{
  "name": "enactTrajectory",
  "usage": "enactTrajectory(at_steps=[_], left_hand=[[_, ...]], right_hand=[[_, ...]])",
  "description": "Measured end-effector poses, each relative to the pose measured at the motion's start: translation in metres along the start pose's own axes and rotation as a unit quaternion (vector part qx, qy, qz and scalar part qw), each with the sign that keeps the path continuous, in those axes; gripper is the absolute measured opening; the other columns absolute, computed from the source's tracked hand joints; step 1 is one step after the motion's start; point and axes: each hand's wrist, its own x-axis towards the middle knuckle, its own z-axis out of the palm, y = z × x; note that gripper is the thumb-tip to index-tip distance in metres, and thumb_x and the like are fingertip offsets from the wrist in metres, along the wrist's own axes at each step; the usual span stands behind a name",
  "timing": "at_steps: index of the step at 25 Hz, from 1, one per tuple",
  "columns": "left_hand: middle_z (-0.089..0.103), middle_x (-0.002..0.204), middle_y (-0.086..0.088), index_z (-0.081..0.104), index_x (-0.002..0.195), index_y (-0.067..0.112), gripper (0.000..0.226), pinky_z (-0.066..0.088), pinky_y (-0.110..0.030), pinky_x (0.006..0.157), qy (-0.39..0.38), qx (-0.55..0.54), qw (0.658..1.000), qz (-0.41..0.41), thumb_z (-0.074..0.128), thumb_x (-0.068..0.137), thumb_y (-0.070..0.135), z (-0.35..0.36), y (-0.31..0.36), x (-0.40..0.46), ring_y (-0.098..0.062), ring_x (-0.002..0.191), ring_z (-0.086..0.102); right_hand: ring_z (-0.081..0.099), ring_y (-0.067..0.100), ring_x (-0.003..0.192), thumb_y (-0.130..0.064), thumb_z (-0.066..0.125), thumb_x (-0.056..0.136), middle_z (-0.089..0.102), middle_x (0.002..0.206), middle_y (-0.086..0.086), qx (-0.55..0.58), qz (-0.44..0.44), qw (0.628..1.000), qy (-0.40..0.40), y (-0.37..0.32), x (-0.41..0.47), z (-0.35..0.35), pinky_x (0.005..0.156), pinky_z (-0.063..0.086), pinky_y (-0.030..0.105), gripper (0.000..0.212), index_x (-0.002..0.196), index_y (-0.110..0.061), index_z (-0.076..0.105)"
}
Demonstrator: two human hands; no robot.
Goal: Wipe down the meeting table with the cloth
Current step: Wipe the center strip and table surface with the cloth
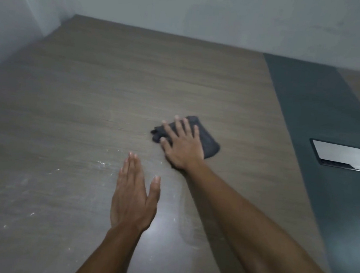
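A dark grey cloth (pixel 207 139) lies bunched on the brown wood-grain meeting table (pixel 90 97), right of centre. My right hand (pixel 182 145) presses flat on the cloth with fingers spread and straight, covering its left half. My left hand (pixel 133 195) is nearer to me, fingers straight and together, palm down over the tabletop; whether it touches the surface I cannot tell. White specks and smears (pixel 103 164) mark the table left of and around my left hand.
A dark grey-green strip (pixel 321 119) runs along the table's right side, with a shiny rectangular cover plate (pixel 346 155) set in it. Pale walls (pixel 187 9) close the table's far edge and left side.
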Motion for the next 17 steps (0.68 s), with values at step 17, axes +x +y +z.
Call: enactTrajectory(at_steps=[17], left_hand=[[-0.017, 0.164, -0.006, -0.010, 0.155, 0.012, 0.087, -0.010, -0.037, 0.124, -0.025, 0.157, 0.987, 0.001, -0.012, 0.089, 0.069, -0.040, -0.084, 0.008, -0.015, 0.152, -0.017]], right_hand=[[-0.001, 0.028, 0.158, -0.057, 0.023, 0.104, 0.001, 0.172, 0.003, -0.008, 0.165, 0.986, 0.025, 0.085, -0.032, -0.008, 0.125, -0.001, 0.055, 0.061, 0.161, -0.041, 0.008]])
